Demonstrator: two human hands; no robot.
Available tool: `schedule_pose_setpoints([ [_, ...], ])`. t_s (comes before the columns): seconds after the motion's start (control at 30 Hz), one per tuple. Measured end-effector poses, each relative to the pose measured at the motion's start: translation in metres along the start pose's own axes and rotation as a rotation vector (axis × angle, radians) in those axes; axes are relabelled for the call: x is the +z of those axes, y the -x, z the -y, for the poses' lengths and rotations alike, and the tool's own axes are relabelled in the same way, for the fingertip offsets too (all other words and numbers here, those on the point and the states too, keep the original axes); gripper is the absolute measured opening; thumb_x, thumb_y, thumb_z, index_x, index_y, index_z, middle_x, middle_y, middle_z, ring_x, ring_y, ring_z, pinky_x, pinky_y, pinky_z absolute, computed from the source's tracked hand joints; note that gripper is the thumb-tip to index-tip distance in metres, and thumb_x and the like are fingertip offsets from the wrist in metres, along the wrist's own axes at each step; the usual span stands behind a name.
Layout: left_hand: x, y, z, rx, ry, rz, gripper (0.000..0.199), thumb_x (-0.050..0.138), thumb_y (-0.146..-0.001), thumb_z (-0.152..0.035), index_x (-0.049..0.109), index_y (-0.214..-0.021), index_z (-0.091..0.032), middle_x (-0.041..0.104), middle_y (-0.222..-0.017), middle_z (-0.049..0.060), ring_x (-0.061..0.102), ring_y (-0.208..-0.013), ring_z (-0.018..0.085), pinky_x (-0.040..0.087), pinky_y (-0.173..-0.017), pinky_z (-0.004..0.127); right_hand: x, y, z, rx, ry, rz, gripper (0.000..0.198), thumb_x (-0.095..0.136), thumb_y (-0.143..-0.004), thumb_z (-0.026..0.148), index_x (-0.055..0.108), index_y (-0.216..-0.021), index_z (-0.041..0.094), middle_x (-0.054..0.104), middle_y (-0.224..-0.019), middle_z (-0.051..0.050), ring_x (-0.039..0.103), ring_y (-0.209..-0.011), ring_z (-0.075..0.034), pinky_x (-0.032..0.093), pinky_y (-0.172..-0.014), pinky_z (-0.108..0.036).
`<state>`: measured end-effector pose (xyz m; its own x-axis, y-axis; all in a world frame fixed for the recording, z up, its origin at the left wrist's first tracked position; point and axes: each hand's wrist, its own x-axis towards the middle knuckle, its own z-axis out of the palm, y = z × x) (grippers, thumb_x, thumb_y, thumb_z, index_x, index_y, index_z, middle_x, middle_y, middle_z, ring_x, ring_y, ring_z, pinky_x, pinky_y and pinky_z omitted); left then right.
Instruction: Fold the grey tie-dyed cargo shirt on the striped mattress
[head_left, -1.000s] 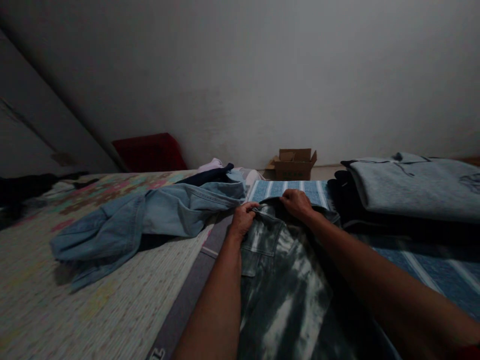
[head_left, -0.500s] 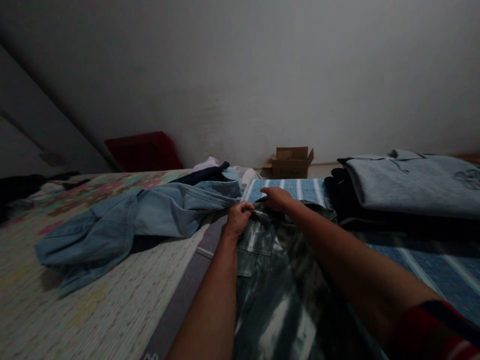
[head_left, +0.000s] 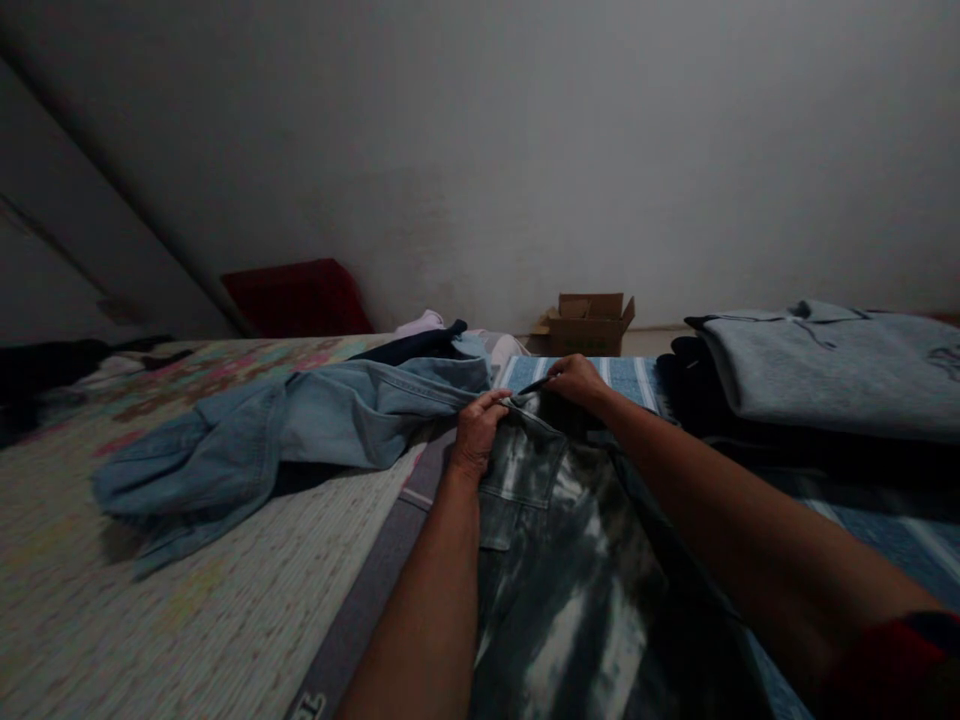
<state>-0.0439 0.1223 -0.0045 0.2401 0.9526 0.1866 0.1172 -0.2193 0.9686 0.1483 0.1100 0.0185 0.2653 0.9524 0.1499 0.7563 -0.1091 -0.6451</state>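
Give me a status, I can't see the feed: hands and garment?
Left hand pinching jeans waistband. Right hand lifting its far edge. Light blue garment alongside, touching.

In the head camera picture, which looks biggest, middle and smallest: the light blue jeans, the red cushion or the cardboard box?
1. Light blue jeans, spread widest.
2. Red cushion.
3. Cardboard box.
This is only how they look: the cushion and box sit farther back by the wall, so they appear smaller than they may really be.
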Motion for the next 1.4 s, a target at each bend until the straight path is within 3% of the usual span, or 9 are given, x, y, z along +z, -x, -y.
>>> schedule_pose_setpoints([
  [0.2, 0.003, 0.002, -0.005, -0.067, 0.182, -0.002, 0.033, 0.069, -0.058, -0.032, 0.069, -0.086, -0.014, 0.062, -0.065, -0.003, 0.055, -0.058, 0.011, 0.042, -0.058, 0.021, -0.003, 0.003, 0.000, 0.023, -0.143, 0.013, 0.024, 0.066, -0.071, 0.024, 0.074, -0.091, 0.015, 0.067, -0.074, -0.001, 0.060, -0.072, -0.014, 0.041, -0.059, -0.019],
  [0.43, 0.009, 0.003, -0.005, -0.070, 0.096, -0.055, 0.031, 0.069, -0.053, -0.023, 0.065, -0.083, -0.015, 0.064, -0.066, -0.003, 0.059, -0.061, 0.013, 0.045, -0.060, 0.023, -0.019, 0.005, 0.008, -0.003, -0.251, 0.190, 0.052, 0.073, -0.065, 0.017, 0.066, -0.117, 0.017, 0.065, -0.069, 0.002, 0.057, -0.062, -0.010, 0.042, -0.056, -0.018],
  [0.57, 0.011, 0.001, -0.006, -0.049, 0.006, -0.089, 0.025, 0.065, -0.055, -0.022, 0.064, -0.079, -0.015, 0.065, -0.064, -0.003, 0.060, -0.061, 0.014, 0.045, -0.059, 0.023, -0.028, 0.006, 0.017, -0.007, -0.227, 0.278, 0.038, 0.068, -0.065, 0.009, 0.072, -0.102, 0.016, 0.062, -0.064, 0.003, 0.053, -0.058, -0.009, 0.041, -0.052, -0.016],
  [0.77, 0.012, -0.003, 0.004, -0.002, -0.115, -0.141, 0.014, 0.062, -0.057, -0.024, 0.060, -0.069, -0.017, 0.059, -0.057, -0.004, 0.055, -0.055, 0.013, 0.041, -0.054, 0.022, -0.023, 0.005, 0.021, -0.019, -0.144, 0.220, 0.015, 0.067, -0.061, 0.011, 0.073, -0.075, 0.013, 0.056, -0.055, 0.004, 0.048, -0.052, -0.008, 0.037, -0.050, -0.019],
  [1.07, 0.011, -0.006, 0.001, 0.068, -0.389, -0.285, 0.006, 0.058, -0.061, -0.025, 0.058, -0.061, -0.019, 0.054, -0.056, -0.005, 0.053, -0.061, 0.014, 0.040, -0.061, 0.024, -0.024, 0.004, 0.021, -0.053, -0.108, 0.168, 0.011, 0.065, -0.059, 0.011, 0.071, -0.068, 0.012, 0.049, -0.049, 0.006, 0.043, -0.050, -0.008, 0.032, -0.048, -0.020],
  [1.4, 0.011, -0.003, -0.007, 0.087, -0.541, -0.291, 0.008, 0.058, -0.064, -0.024, 0.062, -0.061, -0.018, 0.059, -0.060, -0.003, 0.055, -0.064, 0.015, 0.041, -0.064, 0.024, -0.018, 0.001, 0.013, -0.033, -0.176, 0.165, 0.012, 0.064, -0.060, 0.013, 0.070, -0.071, 0.012, 0.053, -0.051, 0.005, 0.042, -0.048, -0.008, 0.031, -0.045, -0.020],
])
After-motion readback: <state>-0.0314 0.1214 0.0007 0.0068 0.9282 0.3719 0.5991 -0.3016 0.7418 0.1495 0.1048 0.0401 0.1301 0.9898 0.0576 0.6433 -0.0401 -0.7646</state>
